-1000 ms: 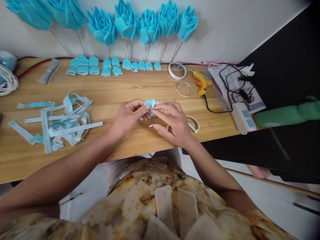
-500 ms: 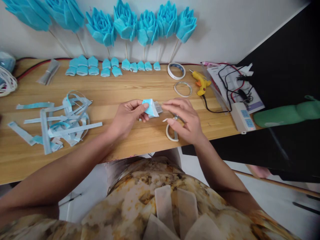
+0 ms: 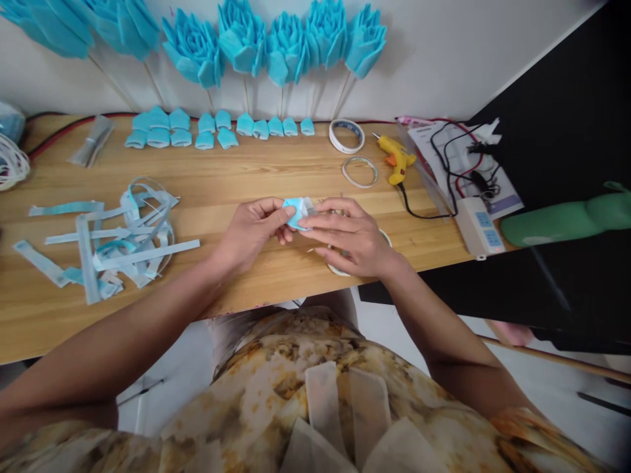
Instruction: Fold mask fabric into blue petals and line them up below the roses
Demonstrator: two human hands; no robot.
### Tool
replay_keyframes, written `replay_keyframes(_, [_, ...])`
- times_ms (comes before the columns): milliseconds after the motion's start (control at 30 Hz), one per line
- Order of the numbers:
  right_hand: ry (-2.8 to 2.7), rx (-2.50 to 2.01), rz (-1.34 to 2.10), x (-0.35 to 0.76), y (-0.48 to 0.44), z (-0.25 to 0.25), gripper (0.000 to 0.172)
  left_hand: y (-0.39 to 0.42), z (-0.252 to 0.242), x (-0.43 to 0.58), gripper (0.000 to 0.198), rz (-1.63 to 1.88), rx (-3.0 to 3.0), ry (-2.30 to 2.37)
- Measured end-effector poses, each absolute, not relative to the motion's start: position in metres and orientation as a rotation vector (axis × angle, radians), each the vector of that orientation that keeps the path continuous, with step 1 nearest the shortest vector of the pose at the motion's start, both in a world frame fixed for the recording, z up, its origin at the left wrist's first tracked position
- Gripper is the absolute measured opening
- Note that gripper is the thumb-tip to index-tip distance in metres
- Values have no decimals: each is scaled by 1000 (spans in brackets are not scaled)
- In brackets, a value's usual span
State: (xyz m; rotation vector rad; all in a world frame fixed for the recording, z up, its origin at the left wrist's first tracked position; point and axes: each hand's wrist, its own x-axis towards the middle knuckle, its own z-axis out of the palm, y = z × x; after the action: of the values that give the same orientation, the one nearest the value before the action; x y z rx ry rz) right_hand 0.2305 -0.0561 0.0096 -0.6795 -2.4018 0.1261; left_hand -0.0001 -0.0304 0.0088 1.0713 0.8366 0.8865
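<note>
- As the head view looks down, here's the blue folded piece point(image 3: 296, 203), between both hands, over the tabletop point(image 3: 256, 174).
- Left hand point(image 3: 256, 226) pinches its left side, thumb on top.
- Right hand point(image 3: 352, 236) is spread, thumb apart, fingertips at the piece's right edge.
</note>
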Motion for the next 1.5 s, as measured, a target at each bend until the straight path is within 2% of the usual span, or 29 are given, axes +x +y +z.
replay_keyframes(300, [-2251,-758,231,220,-55,7,37,-32,9,-1,35,887,1227,895])
replay_keyframes(633, [-2232,-925,311,216,-57,11,29,-32,10,0,36,877,1214,881])
replay_keyframes(867, [-2115,-944,629,217,-60,17,30,-32,8,0,37,867,1209,833])
replay_keyframes(1100, [-1933,-940,776,215,-60,21,28,-32,10,0,46,825,1184,822])
replay_keyframes(1500, [-1567,-964,1176,214,-60,9,33,-31,10,-1,41,863,1287,846])
